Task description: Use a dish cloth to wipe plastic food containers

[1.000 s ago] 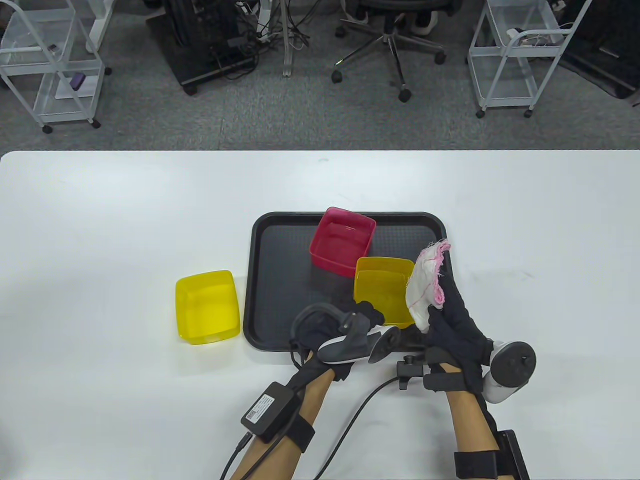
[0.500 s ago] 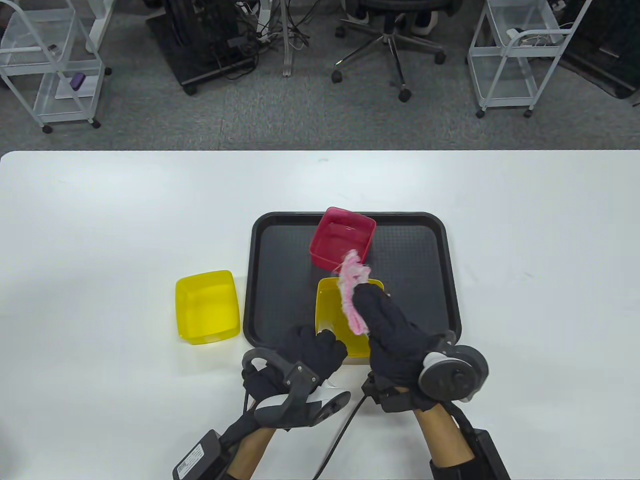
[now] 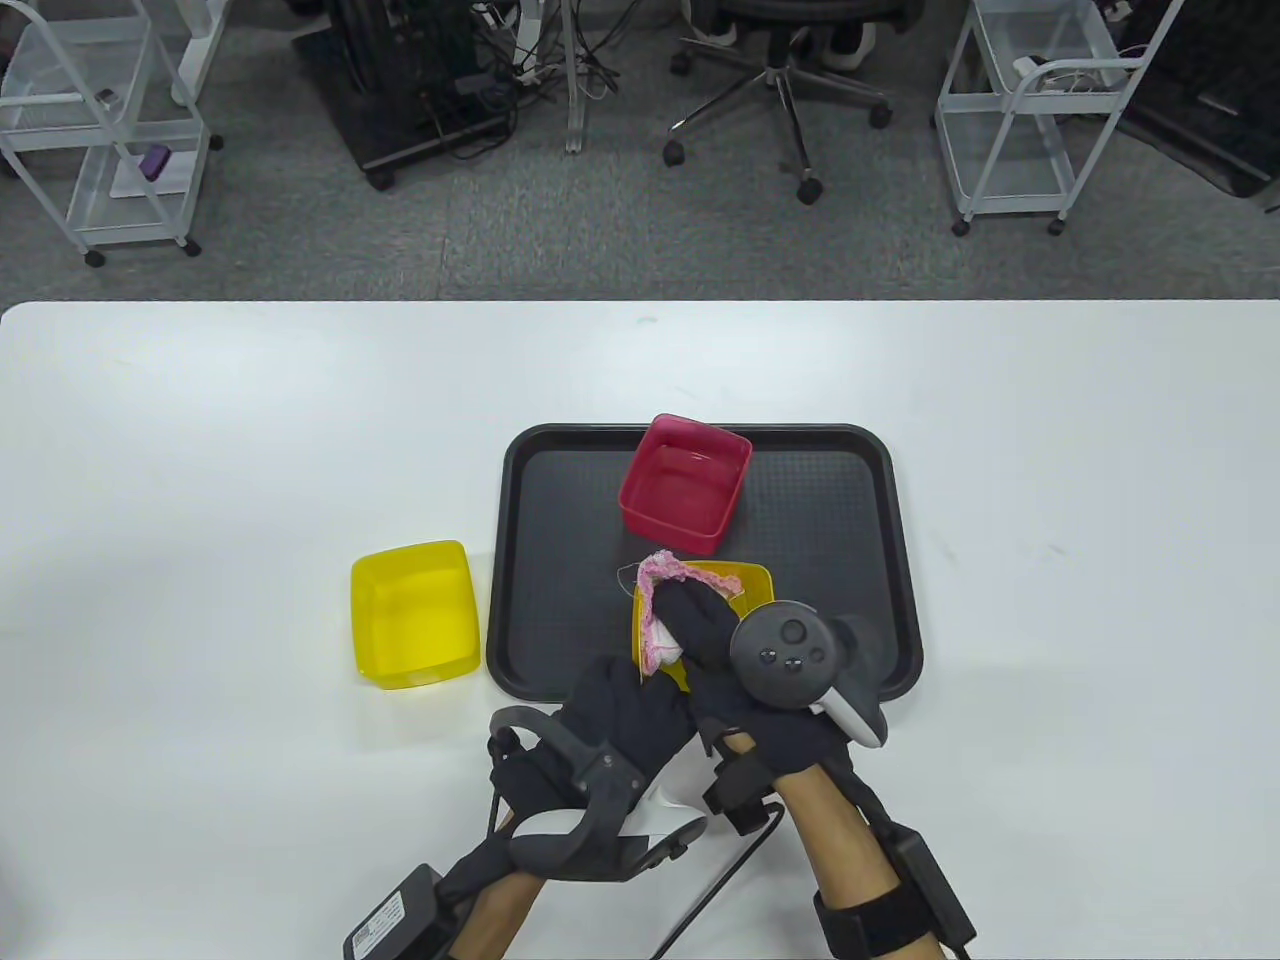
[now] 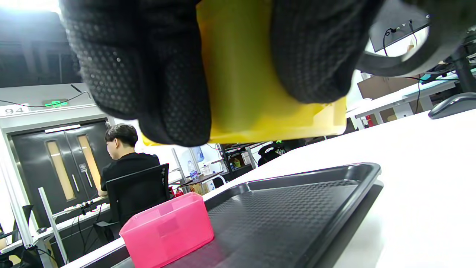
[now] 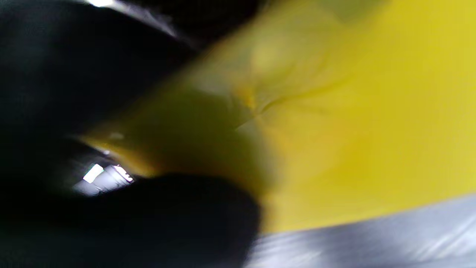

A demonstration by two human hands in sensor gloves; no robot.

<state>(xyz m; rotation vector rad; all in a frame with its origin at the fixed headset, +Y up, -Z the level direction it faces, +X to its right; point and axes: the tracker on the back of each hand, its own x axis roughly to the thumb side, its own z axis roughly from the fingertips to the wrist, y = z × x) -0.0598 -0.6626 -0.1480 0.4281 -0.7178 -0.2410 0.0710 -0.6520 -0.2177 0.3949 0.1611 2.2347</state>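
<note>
My left hand (image 3: 625,715) grips a yellow container (image 3: 745,585) and holds it above the black tray's (image 3: 560,600) near edge; the left wrist view shows my fingers (image 4: 156,74) wrapped around its yellow wall (image 4: 241,82). My right hand (image 3: 705,625) holds a pink-and-white dish cloth (image 3: 660,590) and presses it inside that container. The right wrist view is a blur of yellow plastic (image 5: 353,130) and dark glove. A pink container (image 3: 686,482) stands on the tray's far part, also in the left wrist view (image 4: 167,230). A second yellow container (image 3: 413,613) sits on the table left of the tray.
The white table (image 3: 1050,450) stretches wide on both sides. A cable (image 3: 700,890) runs along the near edge between my forearms. Past the table's far edge are carts and an office chair on the floor.
My left hand lifted the yellow container off the tray's right part and brought it nearer. My right hand swung the cloth from beside the container down into it and has rolled over.
</note>
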